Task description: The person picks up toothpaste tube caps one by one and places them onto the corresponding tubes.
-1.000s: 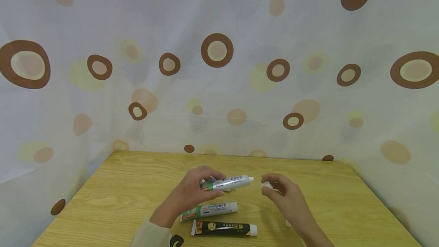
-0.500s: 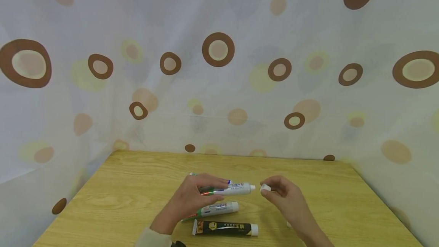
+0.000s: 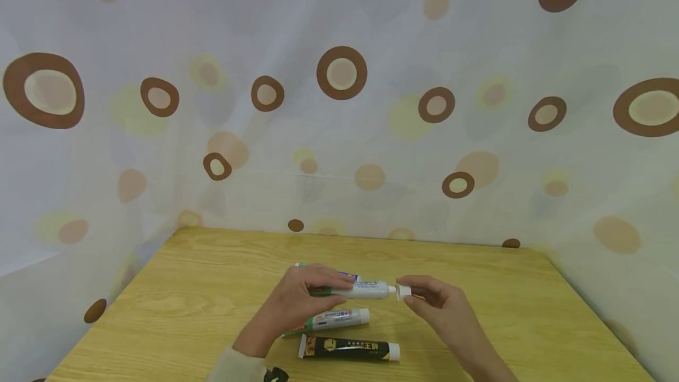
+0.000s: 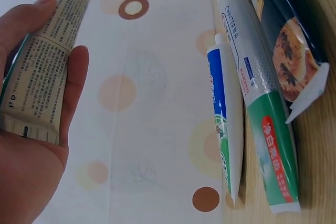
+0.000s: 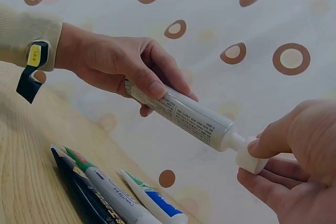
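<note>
My left hand [image 3: 305, 299] grips a silver, white and green toothpaste tube [image 3: 371, 290] by its body, above the table, nozzle pointing right. In the right wrist view its printed back [image 5: 191, 121] shows. My right hand [image 3: 445, 305] pinches a white cap [image 3: 404, 293] between thumb and fingers, right at the nozzle's tip. A matching green and silver toothpaste tube [image 3: 339, 319] lies below the left hand, its white cap on. Nearer the front lies a black toothpaste tube [image 3: 352, 348] with a white cap. Behind the left hand, a blue, white and green tube [image 4: 226, 124] is partly hidden.
The wooden table [image 3: 223, 270] ends at a hanging white sheet [image 3: 286, 193] with brown and yellow circles, which encloses the back and sides. A dark strap [image 5: 34, 72] with a yellow tag is around the left sleeve.
The white cap in my right hand has come left to meet the nozzle. My left hand's tube has lowered slightly and levelled out, showing the blue tube behind it. The head view has tilted slightly.
</note>
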{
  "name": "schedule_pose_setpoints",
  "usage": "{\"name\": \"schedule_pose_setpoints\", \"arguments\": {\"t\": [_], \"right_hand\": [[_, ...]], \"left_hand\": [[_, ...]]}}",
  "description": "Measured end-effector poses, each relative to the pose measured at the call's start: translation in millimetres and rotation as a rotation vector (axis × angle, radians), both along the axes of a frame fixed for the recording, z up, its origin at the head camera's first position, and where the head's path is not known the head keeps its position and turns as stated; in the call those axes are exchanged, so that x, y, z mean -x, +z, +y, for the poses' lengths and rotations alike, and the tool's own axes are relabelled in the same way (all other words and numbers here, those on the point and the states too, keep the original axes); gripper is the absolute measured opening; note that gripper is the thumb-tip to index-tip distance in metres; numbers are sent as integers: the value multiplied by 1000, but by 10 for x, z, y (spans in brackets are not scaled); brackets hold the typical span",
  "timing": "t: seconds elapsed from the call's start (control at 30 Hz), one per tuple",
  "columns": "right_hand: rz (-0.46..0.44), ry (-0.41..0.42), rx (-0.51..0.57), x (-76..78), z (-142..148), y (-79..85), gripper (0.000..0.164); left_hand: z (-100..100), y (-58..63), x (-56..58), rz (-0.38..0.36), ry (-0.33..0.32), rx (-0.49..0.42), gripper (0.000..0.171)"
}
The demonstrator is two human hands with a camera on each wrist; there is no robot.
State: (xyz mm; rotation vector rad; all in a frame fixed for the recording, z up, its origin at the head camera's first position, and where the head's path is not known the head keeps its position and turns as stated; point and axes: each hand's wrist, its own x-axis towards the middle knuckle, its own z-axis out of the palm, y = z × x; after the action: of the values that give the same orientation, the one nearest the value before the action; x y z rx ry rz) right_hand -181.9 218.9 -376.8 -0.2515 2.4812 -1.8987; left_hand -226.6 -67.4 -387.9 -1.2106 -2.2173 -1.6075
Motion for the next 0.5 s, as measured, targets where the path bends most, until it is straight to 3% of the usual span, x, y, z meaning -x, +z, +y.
{"name": "schedule_pose_setpoints", "arguments": {"t": [0.27,0.5], "right_hand": [[30,19,-2,-19,-20,21,38],[29,32,-5,-33,-29,33,36]], "left_hand": [[21,35,-23,-87,-18,24,26],[22,67,-58,-111,-7,96,26]]}}
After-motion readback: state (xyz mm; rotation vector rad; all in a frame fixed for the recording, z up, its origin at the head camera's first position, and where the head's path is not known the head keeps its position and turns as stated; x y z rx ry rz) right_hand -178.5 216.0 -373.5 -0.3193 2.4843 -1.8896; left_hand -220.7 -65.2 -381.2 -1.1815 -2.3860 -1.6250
